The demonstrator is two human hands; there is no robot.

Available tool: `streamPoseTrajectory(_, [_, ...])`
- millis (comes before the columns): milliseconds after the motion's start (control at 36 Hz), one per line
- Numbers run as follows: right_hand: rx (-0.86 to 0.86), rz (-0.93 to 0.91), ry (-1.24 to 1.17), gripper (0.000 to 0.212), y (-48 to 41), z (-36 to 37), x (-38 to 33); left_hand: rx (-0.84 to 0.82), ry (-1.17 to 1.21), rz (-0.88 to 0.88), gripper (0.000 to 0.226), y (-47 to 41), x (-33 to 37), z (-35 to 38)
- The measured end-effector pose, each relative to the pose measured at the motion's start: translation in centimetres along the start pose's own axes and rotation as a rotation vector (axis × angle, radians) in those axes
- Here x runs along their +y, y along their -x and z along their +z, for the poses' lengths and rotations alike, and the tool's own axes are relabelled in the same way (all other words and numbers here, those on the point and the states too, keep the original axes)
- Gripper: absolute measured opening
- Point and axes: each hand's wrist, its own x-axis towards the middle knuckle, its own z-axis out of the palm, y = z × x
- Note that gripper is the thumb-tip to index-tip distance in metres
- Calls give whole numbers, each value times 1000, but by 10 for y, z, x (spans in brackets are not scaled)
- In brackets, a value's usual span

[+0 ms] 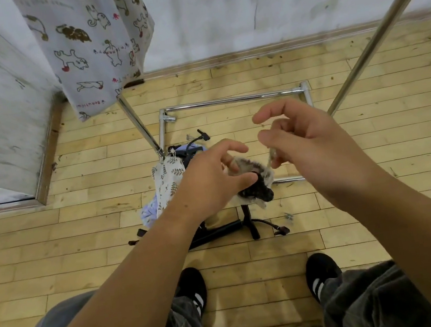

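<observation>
Cloth with cartoon animals (pixel 93 47) hangs off the slanted rack pole (pixel 139 124), well up and left of the fingers. Below that, just left of the left hand (pixel 211 183), there's a leafy-print fabric pile (pixel 166 178) lying on the wood floor (pixel 55 255).

The left hand's thumb and fingers (pixel 241 180) are curled round a small fuzzy piece (pixel 256 188), dark in the middle and pale at the edges. It sticks out to the right of that grip, so it sits between the two hands, touching the left fingers and hanging just under the right ones.

The right hand (pixel 308 144) has its fingers (pixel 271 138) bent in and is pinching a thin pale strand (pixel 271 156) that runs down to the fuzzy piece. It's blurry, so I can't tell what the strand really is.

Right under the hands, down on the floor, stands a black stand (pixel 250 222). Beyond the fingertips is the chrome base frame (pixel 233 100), and a second pole (pixel 383 28) slants up to the right of the right hand.
</observation>
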Motion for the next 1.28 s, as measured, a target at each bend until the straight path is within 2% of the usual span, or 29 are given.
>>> streamPoseTrajectory(139, [-25,-62,-4,23,2,5,-4,37,-27,134,46,3,3,-2])
streamPoseTrajectory(278, [-31,-106,-25,24,0,8,-4,42,11,220,34,6,9,-7])
streamPoseTrajectory(361, [-39,-86,-56,23,-1,8,-3,6,86,242,24,8,15,-6])
streamPoseTrajectory(444, [-2,-72,-100,17,-1,7,-3,8,189,269,25,8,21,-8])
streamPoseTrajectory(528, [28,-79,-102,17,-1,6,-2,77,208,288,35,7,24,-9])
streamPoseTrajectory(639, [59,-151,-52,20,0,8,-5,149,107,323,52,8,29,-10])
streamPoseTrajectory(778, [38,-220,-12,20,-2,10,-3,59,167,269,64,12,33,-9])
streamPoseTrajectory(861, [-19,-202,14,22,-2,13,-3,33,217,273,50,15,37,-8])
streamPoseTrajectory(972, [-17,-213,23,24,-1,13,-5,138,228,241,2,14,36,-10])
streamPoseTrajectory(1000, [1,-212,27,25,-2,12,-5,166,250,216,7,13,36,-11])
streamPoseTrajectory(1083, [73,-171,57,29,-4,8,0,200,324,140,15,13,37,-13])
streamPoseTrajectory(1167, [125,-69,182,47,-5,4,7,186,361,117,18,13,39,-14])
streamPoseTrajectory(1278, [16,127,280,61,-7,0,17,148,461,106,20,14,43,-17])
